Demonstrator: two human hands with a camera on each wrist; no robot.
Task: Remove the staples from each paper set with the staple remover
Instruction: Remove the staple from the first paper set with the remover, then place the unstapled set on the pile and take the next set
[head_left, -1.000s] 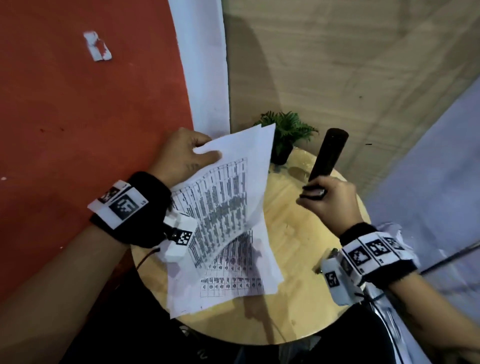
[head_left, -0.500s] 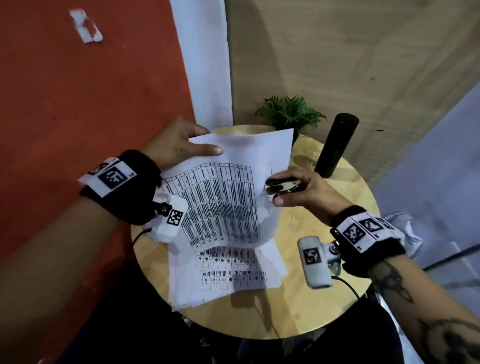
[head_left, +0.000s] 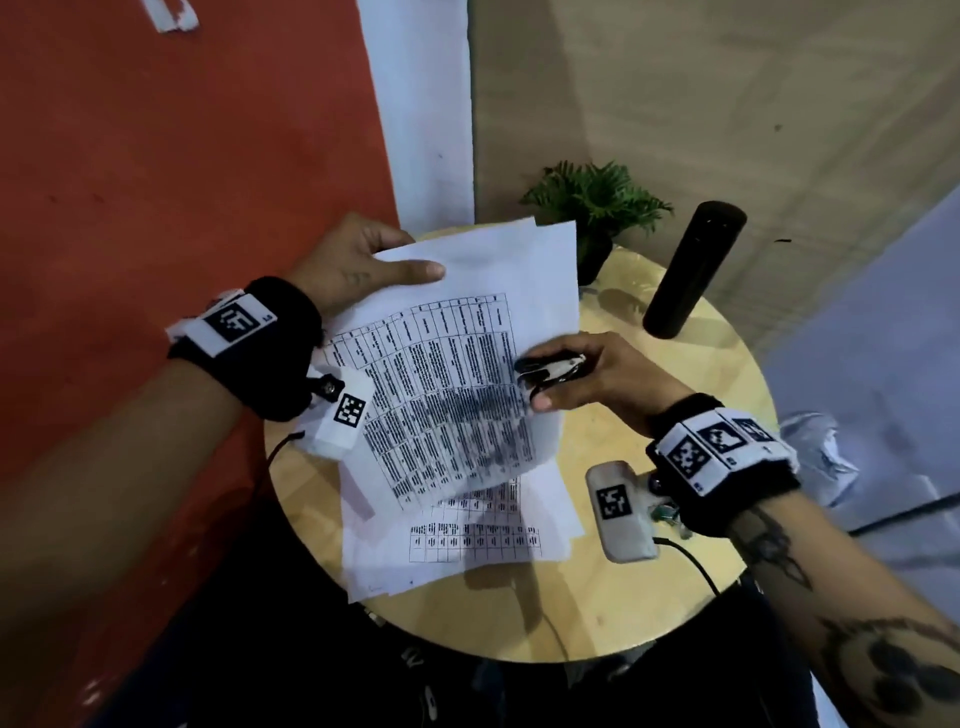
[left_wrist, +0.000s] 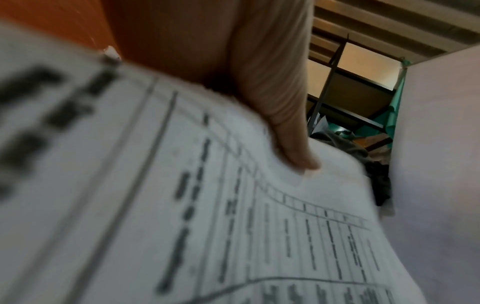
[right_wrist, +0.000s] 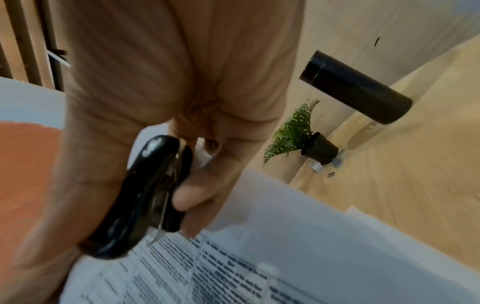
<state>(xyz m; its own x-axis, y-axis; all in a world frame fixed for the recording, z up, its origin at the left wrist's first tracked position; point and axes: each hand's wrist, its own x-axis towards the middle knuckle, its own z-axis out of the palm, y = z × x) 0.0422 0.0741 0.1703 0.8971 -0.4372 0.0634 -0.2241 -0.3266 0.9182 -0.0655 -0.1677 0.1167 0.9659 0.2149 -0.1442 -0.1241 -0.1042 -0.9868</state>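
A printed paper set (head_left: 457, 374) with tables of text is lifted above the round wooden table (head_left: 623, 587). My left hand (head_left: 363, 260) pinches its far left edge, thumb on top (left_wrist: 293, 148). My right hand (head_left: 587, 374) grips a black staple remover (head_left: 550, 370) with metal claws (right_wrist: 145, 197), squeezed together, and it lies over the right edge of the lifted set (right_wrist: 233, 267). More printed sheets (head_left: 467, 545) lie flat on the table underneath. No staple shows in any view.
A small potted green plant (head_left: 592, 208) and a tall black cylinder (head_left: 691, 270) stand at the table's far side. Small bits (right_wrist: 330, 174) lie by the pot. A red wall (head_left: 182, 182) is at left, crumpled white material (head_left: 815, 452) at right.
My right hand came down from beside the black cylinder to the right edge of the lifted papers with the staple remover. My left hand lowered and flattened the set.
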